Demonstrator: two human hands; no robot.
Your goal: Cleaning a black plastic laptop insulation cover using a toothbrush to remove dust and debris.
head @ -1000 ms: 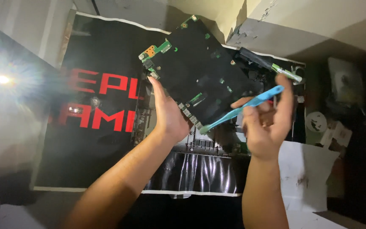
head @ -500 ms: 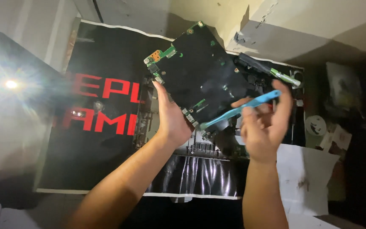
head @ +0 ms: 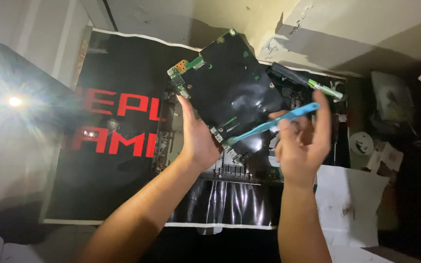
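Note:
My left hand [head: 198, 139] grips the lower left edge of a dark circuit board [head: 232, 87], holding it tilted above the work surface. The board has green connector tabs at its upper left corner and small ports along its lower edge. My right hand [head: 300, 146] holds a light blue toothbrush [head: 274, 124], whose head rests against the board's lower edge. Beneath the board lies an opened laptop chassis [head: 164, 141], mostly hidden by my hands and the board.
A black mat with red lettering [head: 118, 117] covers the surface. A screwdriver with a green and black handle [head: 308, 83] lies at the upper right. White paper [head: 352, 204] lies at the right. A bright lamp [head: 14, 101] glares at the left. Small clutter sits at the far right.
The board and both hands have shifted slightly; the toothbrush has slid along the board's lower edge in a brushing stroke.

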